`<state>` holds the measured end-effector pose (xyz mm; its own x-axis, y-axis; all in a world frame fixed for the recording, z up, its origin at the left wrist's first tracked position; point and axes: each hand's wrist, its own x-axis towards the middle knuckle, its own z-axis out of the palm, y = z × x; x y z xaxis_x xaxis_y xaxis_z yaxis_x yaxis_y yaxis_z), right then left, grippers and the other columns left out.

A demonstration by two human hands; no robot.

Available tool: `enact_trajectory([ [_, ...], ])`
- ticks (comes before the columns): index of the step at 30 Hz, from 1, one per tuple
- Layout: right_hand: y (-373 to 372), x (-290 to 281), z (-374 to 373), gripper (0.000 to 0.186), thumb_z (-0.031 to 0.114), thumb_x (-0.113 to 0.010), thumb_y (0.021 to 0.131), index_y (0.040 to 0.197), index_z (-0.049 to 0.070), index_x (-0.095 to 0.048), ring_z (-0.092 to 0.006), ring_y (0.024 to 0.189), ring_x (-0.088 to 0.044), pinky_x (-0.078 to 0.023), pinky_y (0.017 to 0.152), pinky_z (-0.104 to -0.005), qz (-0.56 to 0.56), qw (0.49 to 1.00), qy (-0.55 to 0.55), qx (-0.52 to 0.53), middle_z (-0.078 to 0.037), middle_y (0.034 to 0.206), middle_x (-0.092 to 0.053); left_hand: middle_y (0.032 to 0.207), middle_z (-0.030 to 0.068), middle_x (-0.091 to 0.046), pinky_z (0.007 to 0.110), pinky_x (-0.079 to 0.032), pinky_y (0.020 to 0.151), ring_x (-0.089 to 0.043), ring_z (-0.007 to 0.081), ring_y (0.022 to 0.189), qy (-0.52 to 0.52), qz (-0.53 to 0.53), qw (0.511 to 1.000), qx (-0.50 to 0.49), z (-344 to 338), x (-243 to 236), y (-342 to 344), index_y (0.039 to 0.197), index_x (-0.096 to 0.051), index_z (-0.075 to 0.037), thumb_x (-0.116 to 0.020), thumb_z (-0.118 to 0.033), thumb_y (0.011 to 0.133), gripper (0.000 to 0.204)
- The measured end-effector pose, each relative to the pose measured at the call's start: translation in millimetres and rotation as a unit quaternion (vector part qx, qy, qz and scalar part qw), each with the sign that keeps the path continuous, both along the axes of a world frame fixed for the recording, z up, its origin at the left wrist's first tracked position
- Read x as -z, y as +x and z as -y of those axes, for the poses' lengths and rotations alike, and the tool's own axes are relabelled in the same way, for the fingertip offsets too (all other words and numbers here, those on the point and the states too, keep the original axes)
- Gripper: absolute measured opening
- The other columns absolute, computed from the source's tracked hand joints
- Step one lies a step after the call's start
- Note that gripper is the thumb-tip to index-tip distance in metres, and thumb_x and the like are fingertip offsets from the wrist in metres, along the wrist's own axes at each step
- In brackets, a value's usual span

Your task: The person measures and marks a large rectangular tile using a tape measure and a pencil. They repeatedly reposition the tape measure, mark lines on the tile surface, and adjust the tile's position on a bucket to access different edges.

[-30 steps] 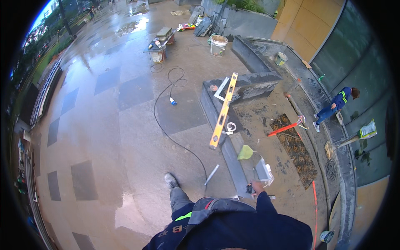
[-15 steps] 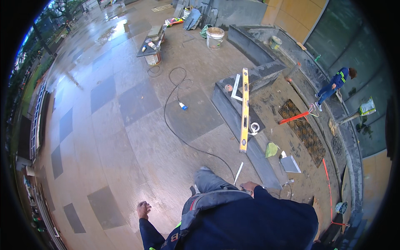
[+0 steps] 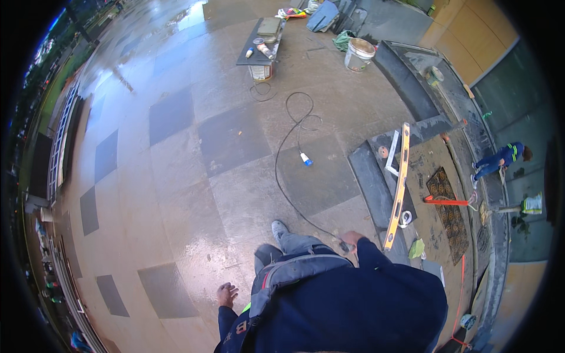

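Observation:
My left hand (image 3: pixel 227 294) hangs low beside my leg, empty, its fingers loosely apart. My right hand (image 3: pixel 353 239) is closed on a small dark corded tool (image 3: pixel 345 246), partly hidden and too small to identify exactly. A black cable (image 3: pixel 281 182) runs across the tiles to it, near a blue-and-white plug (image 3: pixel 306 159). Right of that hand, a long yellow spirit level (image 3: pixel 400 188) leans over a dark stone ledge (image 3: pixel 369 188), with a white square (image 3: pixel 391 157), a white roll (image 3: pixel 404 218) and a pale green object (image 3: pixel 417 249). My feet stand on the paving.
A person (image 3: pixel 497 160) in blue with reflective bands stands by the glass wall at right. Ahead are a low table (image 3: pixel 246 56) with slabs, a bucket (image 3: pixel 358 57) and leaning panels (image 3: pixel 329 17). An orange tool (image 3: pixel 447 201) lies inside the ledge. Long rails (image 3: pixel 65 141) line the left.
My body has stepped forward and turned, so the ledge and level appear further right. My left hand has come into view. The dark tool has moved with my right hand off the ledge.

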<state>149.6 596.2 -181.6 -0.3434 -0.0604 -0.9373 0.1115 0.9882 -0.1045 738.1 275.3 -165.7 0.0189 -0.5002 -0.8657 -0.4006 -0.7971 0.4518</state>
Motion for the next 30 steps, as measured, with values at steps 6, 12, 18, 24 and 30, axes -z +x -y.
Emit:
enact_trajectory([
  [6, -110, -77, 317, 0.060, 0.064, -0.072, 0.092, 0.125, 0.013, -0.072, -0.0329, 0.117, -0.069, -0.065, 0.079, -0.0511, 0.024, 0.979, -0.192, -0.061, -0.010, 0.133, -0.067, 0.110, 0.0142, -0.074, 0.046, -0.059, 0.075, -0.076, 0.0286, 0.090, 0.073, -0.025, 0.997, 0.001, 53, 13, -30, 0.134, -0.061, -0.004, -0.061, -0.029, 0.105, 0.038],
  [12, -163, -67, 574, 0.064, 0.059, -0.071, 0.093, 0.134, 0.009, -0.069, -0.0350, 0.116, -0.070, -0.068, 0.080, -0.0474, -0.024, 0.980, -0.148, -0.129, -0.014, 0.140, -0.067, 0.110, 0.0128, -0.074, 0.048, -0.059, 0.078, -0.076, 0.0295, 0.093, 0.087, -0.031, 0.994, 0.065, 226, 59, -82, 0.131, -0.064, -0.006, -0.060, -0.031, 0.105, 0.036],
  [18, -162, -68, 694, 0.063, 0.053, -0.067, 0.096, 0.142, 0.009, -0.064, -0.0366, 0.117, -0.070, -0.068, 0.079, -0.0483, 0.005, 0.986, -0.147, -0.076, -0.016, 0.143, -0.065, 0.110, 0.0115, -0.074, 0.049, -0.059, 0.080, -0.075, 0.0305, 0.096, 0.097, -0.028, 0.995, 0.018, 504, 67, -111, 0.128, -0.067, -0.008, -0.059, -0.033, 0.105, 0.035],
  [24, -164, -12, 727, 0.068, 0.062, -0.066, 0.096, 0.141, 0.010, -0.067, -0.0399, 0.112, -0.071, -0.066, 0.078, -0.0528, 0.023, 0.984, -0.087, 0.156, -0.021, 0.136, -0.068, 0.123, 0.0145, -0.070, 0.045, -0.059, 0.082, -0.074, 0.0304, 0.100, -0.067, -0.020, 0.997, -0.023, 900, 12, -181, 0.141, -0.059, -0.006, -0.057, -0.029, 0.105, 0.043],
  [30, -222, 18, 785, 0.067, 0.059, -0.071, 0.094, 0.142, 0.013, -0.067, -0.0368, 0.109, -0.072, -0.062, 0.078, -0.0540, 0.086, 0.980, 0.030, 0.177, -0.015, 0.138, -0.069, 0.125, 0.0170, -0.070, 0.042, -0.059, 0.080, -0.073, 0.0280, 0.097, -0.193, -0.023, 0.981, 0.020, 1140, -29, -371, 0.141, -0.059, -0.004, -0.060, -0.032, 0.104, 0.046],
])
